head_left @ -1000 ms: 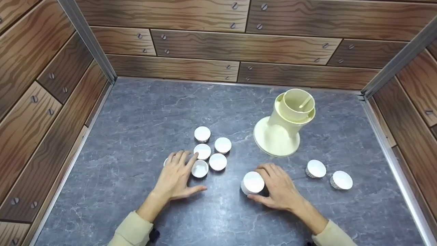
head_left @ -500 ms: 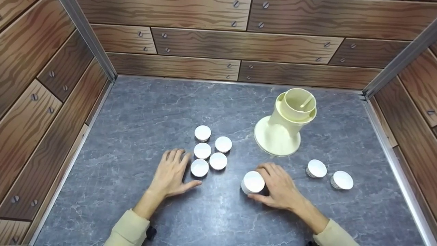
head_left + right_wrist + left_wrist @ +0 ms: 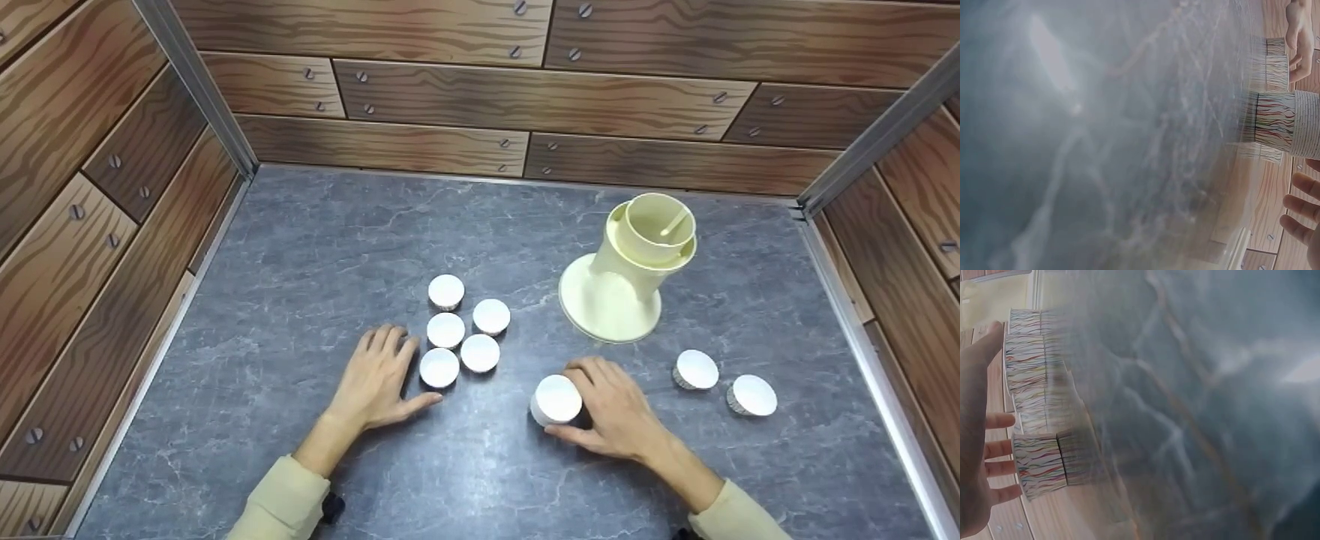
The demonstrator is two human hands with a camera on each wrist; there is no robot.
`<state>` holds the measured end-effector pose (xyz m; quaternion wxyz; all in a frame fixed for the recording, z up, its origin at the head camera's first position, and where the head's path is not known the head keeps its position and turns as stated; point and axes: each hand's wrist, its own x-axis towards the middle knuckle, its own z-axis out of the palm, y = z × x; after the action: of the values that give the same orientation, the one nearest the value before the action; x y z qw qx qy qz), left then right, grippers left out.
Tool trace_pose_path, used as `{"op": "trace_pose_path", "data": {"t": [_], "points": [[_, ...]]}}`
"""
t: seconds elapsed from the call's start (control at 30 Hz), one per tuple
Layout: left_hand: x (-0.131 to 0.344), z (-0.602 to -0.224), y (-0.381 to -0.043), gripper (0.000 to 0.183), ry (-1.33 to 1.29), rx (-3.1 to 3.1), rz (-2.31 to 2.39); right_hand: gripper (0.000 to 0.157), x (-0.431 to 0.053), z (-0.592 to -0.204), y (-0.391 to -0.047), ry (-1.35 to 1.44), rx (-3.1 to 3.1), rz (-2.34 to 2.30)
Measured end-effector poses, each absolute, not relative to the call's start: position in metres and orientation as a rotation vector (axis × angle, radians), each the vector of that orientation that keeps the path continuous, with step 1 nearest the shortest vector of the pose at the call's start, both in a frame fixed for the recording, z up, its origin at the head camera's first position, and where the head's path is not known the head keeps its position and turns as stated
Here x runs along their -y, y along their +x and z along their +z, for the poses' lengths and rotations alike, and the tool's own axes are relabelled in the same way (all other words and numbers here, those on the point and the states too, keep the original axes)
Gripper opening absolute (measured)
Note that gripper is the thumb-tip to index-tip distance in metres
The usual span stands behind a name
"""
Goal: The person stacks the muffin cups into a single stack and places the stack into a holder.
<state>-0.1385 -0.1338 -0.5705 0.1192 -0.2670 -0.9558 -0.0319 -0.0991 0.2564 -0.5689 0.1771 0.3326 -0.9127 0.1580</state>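
My right hand (image 3: 619, 412) holds a stack of nested paper baking cups (image 3: 556, 401), thumb at its near side and fingers at its far side. The stacked rims (image 3: 1307, 124) show in the right wrist view, close to the index finger. My left hand (image 3: 375, 382) is spread palm down beside a cluster of white-lined baking cups (image 3: 439, 369) standing mouth up. In the left wrist view a striped baking cup (image 3: 1039, 464) stands right at its fingertips. That cup is hidden under the hand in the head view.
Two single baking cups (image 3: 695, 370) stand to the right of my right hand. Behind it rises a pale yellow flared stand (image 3: 609, 300) with a ring-shaped cup and a small stick on top. Wood-patterned walls (image 3: 435, 97) enclose the grey marbled table (image 3: 322, 240).
My left hand has shifted slightly left, away from the clustered cups. The cup partly visible past its fingers is now covered by it. My right hand and the stack stay put.
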Motion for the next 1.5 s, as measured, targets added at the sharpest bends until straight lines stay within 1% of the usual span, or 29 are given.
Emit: {"op": "trace_pose_path", "data": {"t": [0.9,1.5], "points": [[0.121,-0.569,-0.148,0.076,-0.882,2.844,-0.072,0.069,-0.256,-0.569,-0.100,0.945,2.587,0.436],[0.118,-0.567,-0.149,0.072,-0.916,2.784,-0.075,0.070,-0.256,-0.569,-0.100,0.943,2.596,0.413]]}}
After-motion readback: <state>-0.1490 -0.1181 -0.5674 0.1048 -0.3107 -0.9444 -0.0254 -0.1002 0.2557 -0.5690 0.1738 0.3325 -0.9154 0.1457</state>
